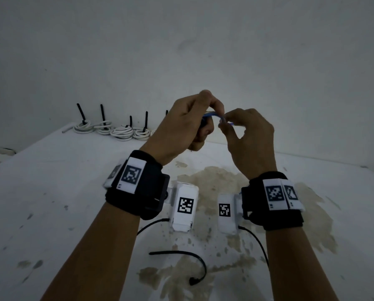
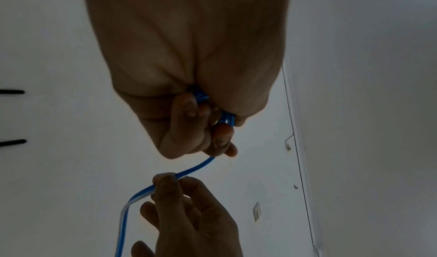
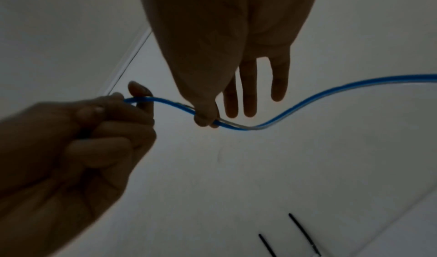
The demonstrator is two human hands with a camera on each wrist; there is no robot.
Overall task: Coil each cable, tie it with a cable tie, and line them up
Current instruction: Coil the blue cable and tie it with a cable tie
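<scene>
A blue cable [image 1: 213, 115] is held up between both hands above the white table [image 1: 51, 192]. My left hand [image 1: 188, 124] grips several wound blue loops [image 2: 225, 119] in curled fingers. My right hand [image 1: 236, 127] pinches the loose run of the blue cable [image 3: 236, 127] between thumb and forefinger, its other fingers [image 3: 248, 92] straight. The free length of the cable [image 2: 125, 216] trails away out of view. A loose black cable tie [image 1: 186, 260] lies on the table near me.
Several white coiled cables [image 1: 123, 132], each bound by an upright black tie [image 1: 102, 115], stand in a row along the table's far left edge against the wall. A brown stain [image 1: 214, 183] marks the table under my wrists.
</scene>
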